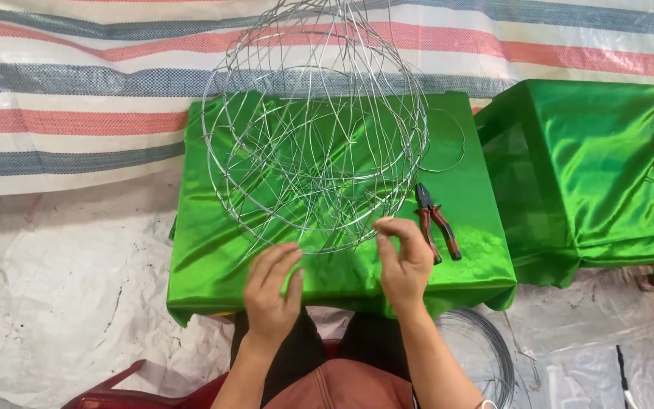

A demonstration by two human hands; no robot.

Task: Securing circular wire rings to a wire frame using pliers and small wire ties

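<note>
A person's 2 hands, left [270, 284] loosely open and right [403, 257] pinching the near rim of a wire-frame sphere [316, 129] on green cloth [213, 257], where springy wire could slip free.

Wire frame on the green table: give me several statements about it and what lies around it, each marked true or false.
1. The round wire frame stands on a green cloth-covered table. True.
2. The pliers lie left of the frame. False: they lie on the cloth to its right, beside the right hand.
3. Both hands are at the frame's near rim. True: the left hand and the right hand's fingers reach it.
4. The right hand grips the pliers. False: they lie untouched.
5. A loose wire ring lies on the cloth right of the frame. True.
</note>
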